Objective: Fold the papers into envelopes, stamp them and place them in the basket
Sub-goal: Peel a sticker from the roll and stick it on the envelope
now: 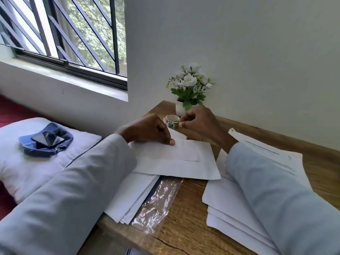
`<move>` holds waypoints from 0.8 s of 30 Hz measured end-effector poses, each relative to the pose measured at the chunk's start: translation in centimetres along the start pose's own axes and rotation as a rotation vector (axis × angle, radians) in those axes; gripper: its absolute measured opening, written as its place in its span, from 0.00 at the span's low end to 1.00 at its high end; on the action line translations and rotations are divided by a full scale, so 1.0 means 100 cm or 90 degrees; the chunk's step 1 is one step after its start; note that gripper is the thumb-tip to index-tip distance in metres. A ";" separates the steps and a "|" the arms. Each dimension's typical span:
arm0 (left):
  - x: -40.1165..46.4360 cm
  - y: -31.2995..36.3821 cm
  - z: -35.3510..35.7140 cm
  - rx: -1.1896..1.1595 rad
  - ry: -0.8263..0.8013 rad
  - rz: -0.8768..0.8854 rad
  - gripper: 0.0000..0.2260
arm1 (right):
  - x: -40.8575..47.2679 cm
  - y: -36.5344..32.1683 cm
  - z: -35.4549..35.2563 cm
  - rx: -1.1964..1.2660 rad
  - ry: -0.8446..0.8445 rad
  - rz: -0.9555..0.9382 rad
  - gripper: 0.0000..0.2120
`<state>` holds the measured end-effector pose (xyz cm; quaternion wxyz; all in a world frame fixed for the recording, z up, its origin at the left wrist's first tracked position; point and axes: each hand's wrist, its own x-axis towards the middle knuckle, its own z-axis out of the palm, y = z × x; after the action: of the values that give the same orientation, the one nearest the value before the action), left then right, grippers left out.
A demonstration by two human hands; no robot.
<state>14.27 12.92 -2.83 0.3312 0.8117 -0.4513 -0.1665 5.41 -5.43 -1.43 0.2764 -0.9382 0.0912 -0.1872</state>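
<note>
Head view shows a folded white envelope (176, 153) lying on a larger white sheet (193, 169) near the far left of the wooden worktop (185, 234), with the left hand (149, 129) closed down on its upper left corner, thumb tip pressing the paper flat. Just beyond it the right hand (200, 119) pinches thumb and forefinger at a small roll of patterned tape or stickers (173, 121), seemingly pulling a piece free, so I judge the step in hand to be the stamping or sealing of this one envelope. Its folding looks done; the stamp is not yet on it as far as I can see. Much remains: a stack of plain sheets (132, 196) sits under the left sleeve beside a crinkled clear plastic sleeve (156, 203), and another pile of papers (231, 205), some printed, lies under the right forearm. No basket is in sight, so I cannot tell whether any finished envelopes have been put away. The roll is partly covered by both hands, and what it carries is too small to make out. A potted white flower (189, 85) stands in the corner behind it; off the worktop to the left a phone (47, 138) rests on blue cloth on a pillow (36, 159). Printing on the right-hand sheets is blurred.
</note>
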 end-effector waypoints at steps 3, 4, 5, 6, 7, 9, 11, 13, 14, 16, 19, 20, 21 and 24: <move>0.007 -0.001 -0.007 0.034 0.035 -0.005 0.07 | 0.005 0.003 0.014 0.009 -0.002 0.026 0.05; 0.010 -0.004 -0.010 0.035 0.057 -0.019 0.05 | 0.006 0.005 0.018 0.018 -0.003 0.034 0.04; 0.014 -0.007 -0.013 0.036 0.089 -0.029 0.04 | 0.006 0.007 0.022 0.023 0.001 0.039 0.04; 0.018 -0.011 -0.014 0.048 0.132 -0.032 0.05 | 0.006 0.009 0.024 0.028 0.010 0.041 0.03; 0.022 -0.016 -0.014 0.073 0.178 -0.033 0.07 | 0.007 0.011 0.027 0.034 0.020 0.042 0.02; 0.028 -0.022 -0.013 0.119 0.244 -0.029 0.07 | 0.007 0.012 0.029 0.051 0.036 0.047 0.02; 0.031 -0.025 -0.010 0.109 0.255 -0.035 0.05 | 0.007 0.012 0.030 0.064 0.040 0.052 0.03; 0.033 -0.027 -0.006 0.081 0.250 -0.050 0.02 | 0.007 0.010 0.031 0.082 0.038 0.059 0.04; 0.033 -0.028 -0.004 0.071 0.250 -0.055 0.01 | 0.006 0.009 0.032 0.097 0.036 0.062 0.04; 0.035 -0.027 0.000 0.059 0.260 -0.062 0.02 | 0.005 0.007 0.032 0.123 0.030 0.069 0.05; 0.036 -0.023 0.006 0.090 0.285 -0.068 0.02 | 0.005 0.006 0.033 0.148 0.023 0.081 0.07; 0.037 -0.022 0.008 0.105 0.295 -0.066 0.03 | 0.005 0.006 0.033 0.157 0.019 0.088 0.08; 0.036 -0.021 0.010 0.113 0.303 -0.065 0.04 | 0.005 0.006 0.033 0.172 0.014 0.098 0.08; 0.037 -0.023 0.013 0.086 0.311 -0.057 0.03 | 0.004 0.009 0.032 0.240 -0.009 0.116 0.09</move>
<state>16.98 10.12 -5.26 0.3678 0.8673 -0.3317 0.0503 7.02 -4.76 -4.27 0.4634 -0.8591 0.1372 -0.1683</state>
